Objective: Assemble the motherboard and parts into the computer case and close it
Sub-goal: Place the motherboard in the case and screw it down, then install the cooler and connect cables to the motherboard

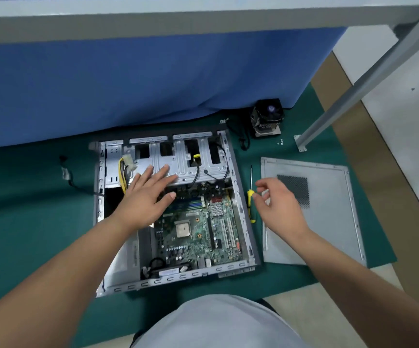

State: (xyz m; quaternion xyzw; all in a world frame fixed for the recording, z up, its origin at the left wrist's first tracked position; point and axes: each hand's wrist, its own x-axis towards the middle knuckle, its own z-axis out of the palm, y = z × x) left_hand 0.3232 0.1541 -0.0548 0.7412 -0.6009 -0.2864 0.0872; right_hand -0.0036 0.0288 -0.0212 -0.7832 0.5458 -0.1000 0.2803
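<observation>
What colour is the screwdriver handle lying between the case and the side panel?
Yellow. The screwdriver has a yellow handle, seen best in the head view.

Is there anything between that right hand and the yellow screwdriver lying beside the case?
Nothing visible: the right hand hovers open just beside the screwdriver, which lies on the green mat.

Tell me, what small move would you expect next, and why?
Probably the right hand closes on the yellow-handled screwdriver lying just beside its fingertips. It holds nothing now, while the left hand lies flat over the drive cage. The motherboard already sits in the case, so screws seem next.
</observation>
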